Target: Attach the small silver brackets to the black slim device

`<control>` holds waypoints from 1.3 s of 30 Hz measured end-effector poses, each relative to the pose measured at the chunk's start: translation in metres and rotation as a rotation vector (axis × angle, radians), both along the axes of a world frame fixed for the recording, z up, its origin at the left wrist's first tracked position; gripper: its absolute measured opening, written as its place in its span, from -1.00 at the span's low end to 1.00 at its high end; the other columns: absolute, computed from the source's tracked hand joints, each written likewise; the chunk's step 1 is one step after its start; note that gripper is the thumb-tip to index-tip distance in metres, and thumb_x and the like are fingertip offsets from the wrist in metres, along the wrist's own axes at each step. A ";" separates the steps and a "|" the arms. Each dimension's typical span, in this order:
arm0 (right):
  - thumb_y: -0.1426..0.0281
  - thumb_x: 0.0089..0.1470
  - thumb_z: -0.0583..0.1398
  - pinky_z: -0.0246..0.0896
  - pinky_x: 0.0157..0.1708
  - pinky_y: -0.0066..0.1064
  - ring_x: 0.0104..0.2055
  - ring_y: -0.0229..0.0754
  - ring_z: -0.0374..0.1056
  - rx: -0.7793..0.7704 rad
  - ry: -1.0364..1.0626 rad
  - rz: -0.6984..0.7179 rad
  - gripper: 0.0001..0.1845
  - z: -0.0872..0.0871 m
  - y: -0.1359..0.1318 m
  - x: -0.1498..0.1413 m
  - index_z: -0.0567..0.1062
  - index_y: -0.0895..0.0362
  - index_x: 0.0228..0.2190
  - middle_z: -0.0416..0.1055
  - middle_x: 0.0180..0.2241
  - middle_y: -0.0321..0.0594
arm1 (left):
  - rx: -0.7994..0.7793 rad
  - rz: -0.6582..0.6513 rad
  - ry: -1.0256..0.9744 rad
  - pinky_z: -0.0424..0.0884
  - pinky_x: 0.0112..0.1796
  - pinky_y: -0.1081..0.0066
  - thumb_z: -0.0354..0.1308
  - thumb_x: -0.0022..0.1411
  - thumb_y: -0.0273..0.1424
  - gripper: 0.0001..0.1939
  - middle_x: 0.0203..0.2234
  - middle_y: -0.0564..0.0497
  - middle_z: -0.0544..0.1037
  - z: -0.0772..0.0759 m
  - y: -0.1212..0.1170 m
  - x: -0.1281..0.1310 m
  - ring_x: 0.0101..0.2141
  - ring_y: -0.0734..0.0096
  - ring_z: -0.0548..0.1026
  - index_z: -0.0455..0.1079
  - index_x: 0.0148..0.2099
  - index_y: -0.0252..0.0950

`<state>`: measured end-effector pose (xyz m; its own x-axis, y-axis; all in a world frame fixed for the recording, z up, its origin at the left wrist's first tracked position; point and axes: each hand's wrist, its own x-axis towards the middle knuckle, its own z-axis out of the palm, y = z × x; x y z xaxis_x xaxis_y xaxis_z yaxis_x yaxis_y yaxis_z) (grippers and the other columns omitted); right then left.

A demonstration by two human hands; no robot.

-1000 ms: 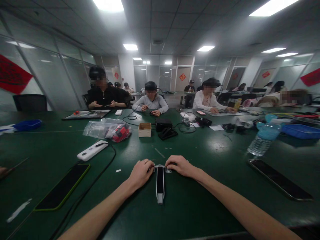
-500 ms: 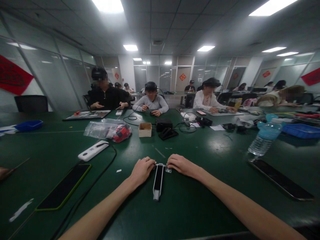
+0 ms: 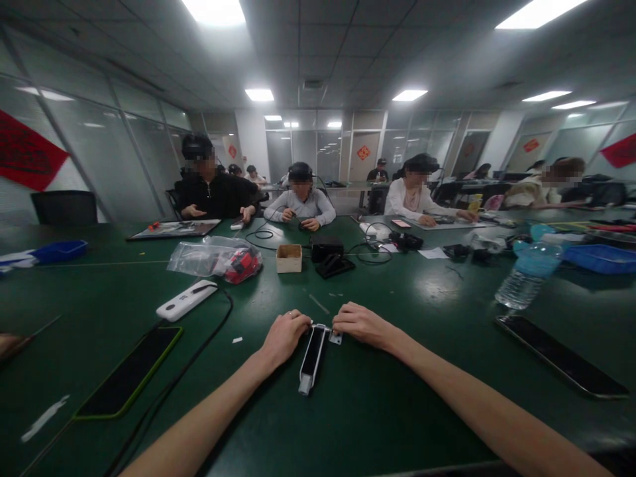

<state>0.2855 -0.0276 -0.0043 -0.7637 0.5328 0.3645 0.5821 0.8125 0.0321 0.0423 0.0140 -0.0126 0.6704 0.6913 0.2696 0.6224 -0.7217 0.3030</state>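
Note:
A narrow white-edged piece with a black middle and a pale grey near end (image 3: 313,358) lies lengthwise on the green table, its exact kind unclear. At its far end a thin crosspiece runs out to both sides. My left hand (image 3: 288,334) pinches the left end of this crosspiece, fingers bent and pressed together. On the other side my right hand (image 3: 362,324) has its fingers closed at the right end, where a small metal plate with a hole (image 3: 336,338) shows below the fingertips. My fingers hide the gripped spots themselves.
Left of me lie a green-edged phone (image 3: 130,374), a white power strip (image 3: 186,300) and its black cable. A small box (image 3: 289,259) and a bagged red item (image 3: 242,264) sit ahead. On the right are a water bottle (image 3: 524,278) and another phone (image 3: 559,356). People sit opposite.
The near end of the narrow piece has swung a little to the left, so it lies more slanted. My right hand has risen slightly; both hands keep their hold at the far end.

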 end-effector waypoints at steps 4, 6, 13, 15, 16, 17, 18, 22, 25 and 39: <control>0.30 0.26 -0.02 0.11 -0.22 -0.35 -0.25 -0.20 0.23 -0.115 0.164 -0.032 -0.64 -0.009 0.009 0.003 0.53 0.12 -0.34 0.50 -0.28 -0.20 | -0.016 0.003 -0.003 0.31 -0.23 0.43 -0.03 0.32 -0.44 -0.79 -0.23 0.01 0.48 0.001 -0.001 0.000 -0.25 0.38 0.44 0.43 -0.13 -0.21; 0.24 0.22 0.04 0.12 -0.21 -0.34 -0.26 -0.19 0.24 -0.195 0.255 -0.071 -0.67 -0.014 0.013 0.004 0.55 0.10 -0.36 0.51 -0.32 -0.23 | -0.024 0.006 -0.003 0.31 -0.23 0.42 -0.04 0.32 -0.45 -0.78 -0.23 0.00 0.48 0.002 -0.001 0.000 -0.26 0.38 0.44 0.43 -0.13 -0.21; 0.17 0.12 0.15 0.11 -0.16 -0.32 -0.22 -0.19 0.23 -0.360 0.381 -0.145 -0.69 -0.013 0.012 0.001 0.57 0.09 -0.43 0.51 -0.37 -0.27 | -0.039 0.009 -0.018 0.32 -0.22 0.42 -0.04 0.31 -0.45 -0.78 -0.22 0.00 0.47 0.003 -0.001 0.001 -0.26 0.38 0.44 0.44 -0.14 -0.22; 0.16 0.11 0.16 0.10 -0.16 -0.32 -0.21 -0.20 0.25 -0.371 0.388 -0.147 -0.70 -0.012 0.011 0.000 0.57 0.09 -0.43 0.50 -0.36 -0.26 | -0.038 0.008 -0.027 0.32 -0.22 0.42 -0.05 0.31 -0.45 -0.77 -0.22 0.00 0.47 0.001 0.000 0.001 -0.26 0.38 0.44 0.44 -0.13 -0.22; 0.16 0.11 0.16 0.10 -0.15 -0.32 -0.21 -0.20 0.26 -0.370 0.387 -0.143 -0.70 -0.011 0.011 -0.001 0.57 0.09 -0.43 0.49 -0.36 -0.25 | -0.037 0.006 -0.032 0.32 -0.21 0.42 -0.05 0.32 -0.45 -0.76 -0.22 0.00 0.47 0.000 0.001 0.002 -0.25 0.38 0.44 0.44 -0.13 -0.21; 0.17 0.12 0.15 0.10 -0.14 -0.32 -0.22 -0.21 0.26 -0.366 0.383 -0.138 -0.70 -0.011 0.010 -0.001 0.57 0.10 -0.43 0.48 -0.36 -0.25 | -0.037 0.007 -0.037 0.32 -0.20 0.42 -0.06 0.31 -0.45 -0.76 -0.22 0.00 0.47 -0.001 0.002 0.002 -0.25 0.38 0.44 0.44 -0.13 -0.21; 0.17 0.13 0.15 0.10 -0.15 -0.32 -0.22 -0.21 0.27 -0.357 0.375 -0.134 -0.70 -0.011 0.010 -0.002 0.56 0.10 -0.42 0.48 -0.36 -0.24 | -0.038 0.008 -0.042 0.32 -0.20 0.42 -0.06 0.31 -0.46 -0.75 -0.22 0.00 0.47 -0.002 0.003 0.002 -0.25 0.38 0.44 0.44 -0.12 -0.20; 0.22 0.16 0.12 0.08 -0.17 -0.33 -0.19 -0.20 0.25 -0.280 0.275 -0.104 -0.72 -0.010 0.007 -0.002 0.55 0.10 -0.38 0.46 -0.32 -0.23 | -0.059 0.014 -0.061 0.33 -0.21 0.43 -0.06 0.31 -0.47 -0.74 -0.23 -0.01 0.47 -0.003 0.005 0.003 -0.26 0.38 0.44 0.45 -0.12 -0.21; 0.25 0.19 0.10 0.06 -0.19 -0.34 -0.19 -0.20 0.22 -0.187 0.192 -0.060 -0.74 -0.008 0.004 -0.003 0.54 0.11 -0.33 0.47 -0.31 -0.22 | -0.067 0.007 -0.086 0.34 -0.20 0.43 -0.06 0.31 -0.47 -0.74 -0.24 -0.02 0.47 -0.003 0.006 0.003 -0.26 0.38 0.44 0.46 -0.13 -0.23; 0.30 0.26 -0.02 0.05 -0.22 -0.33 -0.21 -0.17 0.22 -0.011 0.040 0.003 -0.66 -0.004 -0.004 -0.009 0.52 0.10 -0.32 0.48 -0.29 -0.19 | -0.047 -0.053 -0.116 0.33 -0.21 0.42 -0.07 0.31 -0.46 -0.73 -0.26 -0.02 0.48 -0.003 0.006 0.001 -0.25 0.36 0.43 0.46 -0.14 -0.24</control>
<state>0.2762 -0.0313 -0.0087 -0.7499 0.5350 0.3890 0.5806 0.8142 -0.0006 0.0435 0.0198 -0.0155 0.6726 0.6692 0.3159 0.5422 -0.7361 0.4052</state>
